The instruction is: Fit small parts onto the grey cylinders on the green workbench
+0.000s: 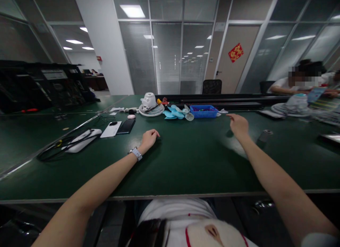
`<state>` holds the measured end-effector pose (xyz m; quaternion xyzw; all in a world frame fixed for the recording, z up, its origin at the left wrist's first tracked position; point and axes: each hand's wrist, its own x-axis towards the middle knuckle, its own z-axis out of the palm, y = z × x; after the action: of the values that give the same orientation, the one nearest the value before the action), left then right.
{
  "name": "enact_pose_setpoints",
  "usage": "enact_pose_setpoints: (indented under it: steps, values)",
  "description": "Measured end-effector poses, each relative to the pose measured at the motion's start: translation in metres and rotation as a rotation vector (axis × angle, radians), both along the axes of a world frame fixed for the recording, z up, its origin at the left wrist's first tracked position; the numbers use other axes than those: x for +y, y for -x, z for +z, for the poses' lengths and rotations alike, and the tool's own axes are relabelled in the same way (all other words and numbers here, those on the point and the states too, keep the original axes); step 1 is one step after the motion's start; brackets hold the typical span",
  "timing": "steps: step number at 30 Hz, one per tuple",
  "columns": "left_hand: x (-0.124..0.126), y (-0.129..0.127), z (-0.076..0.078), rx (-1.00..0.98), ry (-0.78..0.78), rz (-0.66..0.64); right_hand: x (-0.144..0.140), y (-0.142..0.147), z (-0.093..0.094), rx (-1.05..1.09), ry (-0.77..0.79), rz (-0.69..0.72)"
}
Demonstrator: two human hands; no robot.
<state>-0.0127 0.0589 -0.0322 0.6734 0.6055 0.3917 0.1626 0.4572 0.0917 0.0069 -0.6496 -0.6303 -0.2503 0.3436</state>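
My left hand [149, 138] rests on the green table [186, 162] with its fingers curled shut and nothing visible in it; a watch sits on that wrist. My right hand [238, 124] is stretched forward above the table, one finger extended toward the blue tray [203, 111], and it holds nothing. Beyond the hands lie a white fan housing with its grille [150, 105] and light blue fan blades [175, 112].
A white phone [111, 129] and a black phone [126, 126] lie at the left, next to a white device with black cables [79, 140]. A small grey object [265, 135] sits right of my right hand. Another person sits at the far right [302, 82].
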Motion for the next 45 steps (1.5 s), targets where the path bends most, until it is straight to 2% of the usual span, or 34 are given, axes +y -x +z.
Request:
enact_pose_setpoints:
  steps: [3,7,12,16,21,28,36,45]
  values:
    - [0.001,0.0,-0.001,-0.016,-0.009,-0.011,0.0,-0.035,-0.002,0.09,-0.038,-0.096]
    - [0.001,0.001,-0.002,-0.025,-0.011,-0.01,0.003,-0.048,-0.012,0.175,-0.019,-0.101]
    - [0.002,0.001,-0.002,-0.019,-0.011,-0.018,0.009,-0.048,-0.022,0.241,0.0,-0.073]
    - [0.0,0.001,0.0,-0.016,-0.004,-0.018,0.008,-0.048,-0.024,0.265,-0.066,-0.034]
    - [-0.001,-0.001,0.002,-0.013,-0.004,-0.004,0.009,-0.049,-0.026,0.248,-0.064,0.017]
    - [-0.001,-0.001,0.0,-0.022,-0.005,-0.016,0.013,-0.049,-0.029,0.236,-0.074,-0.007]
    - [-0.001,0.0,0.0,-0.01,-0.016,-0.027,0.012,-0.048,-0.028,0.159,0.001,-0.021]
    - [-0.002,-0.002,0.002,-0.009,0.009,-0.025,0.007,-0.042,-0.024,-0.028,0.092,-0.071]
